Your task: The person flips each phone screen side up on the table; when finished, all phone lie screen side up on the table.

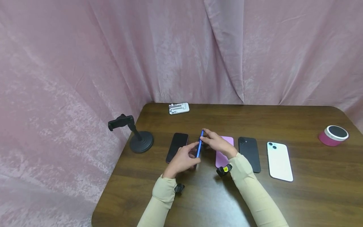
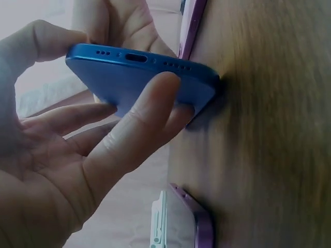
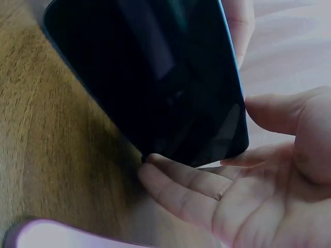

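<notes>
A blue smartphone stands on its long edge, close over the table, between both hands. The left hand grips its near end, with the thumb by the charging port in the left wrist view and other fingers along the back. At the far end, the right hand holds the phone with its thumb on the upper edge and fingers by the lower corner. Its dark screen faces the right wrist camera. A black-screened phone lies beside the left hand. Partly under the right hand lies a purple phone.
Right of the purple phone lie a black phone and a white phone, both back up. A black phone stand is at the left edge, a small white folding holder at the back, a pink round speaker-like object far right.
</notes>
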`<act>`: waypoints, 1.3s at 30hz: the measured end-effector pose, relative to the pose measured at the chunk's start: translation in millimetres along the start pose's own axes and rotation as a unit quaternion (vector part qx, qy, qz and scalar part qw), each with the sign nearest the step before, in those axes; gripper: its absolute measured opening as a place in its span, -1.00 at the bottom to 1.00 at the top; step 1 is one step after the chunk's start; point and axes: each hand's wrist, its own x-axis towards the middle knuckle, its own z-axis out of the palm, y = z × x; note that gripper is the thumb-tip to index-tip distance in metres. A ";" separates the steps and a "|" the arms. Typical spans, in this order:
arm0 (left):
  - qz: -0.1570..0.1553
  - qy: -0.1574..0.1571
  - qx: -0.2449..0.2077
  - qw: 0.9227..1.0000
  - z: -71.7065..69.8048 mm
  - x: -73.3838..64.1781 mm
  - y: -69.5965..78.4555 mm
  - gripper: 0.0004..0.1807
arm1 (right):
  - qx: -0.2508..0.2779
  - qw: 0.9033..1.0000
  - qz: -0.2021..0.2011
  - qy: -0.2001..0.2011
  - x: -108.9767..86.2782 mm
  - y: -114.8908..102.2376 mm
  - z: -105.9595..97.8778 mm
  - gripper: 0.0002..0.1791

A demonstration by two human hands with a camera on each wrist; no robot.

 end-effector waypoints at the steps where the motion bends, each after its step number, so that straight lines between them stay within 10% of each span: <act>1: 0.005 0.003 0.005 1.000 0.3 0.6 0.2 -0.20 | 0.003 1.000 -0.001 -0.004 -0.1 -0.5 -0.3 -0.33; 13: 0.019 0.000 -0.039 0.999 3.4 -0.8 -1.1 -0.12 | -0.010 1.000 -0.010 0.009 -0.2 -0.9 -0.8 -0.38; 22: -0.018 -0.025 -0.182 0.983 6.2 0.6 -7.0 -0.03 | -0.076 0.996 -0.024 0.038 0.7 0.3 7.4 -0.48; 39: -0.045 0.003 -0.160 0.986 5.6 -1.3 -5.9 -0.14 | -0.075 0.995 0.029 0.059 3.0 2.0 9.2 -0.18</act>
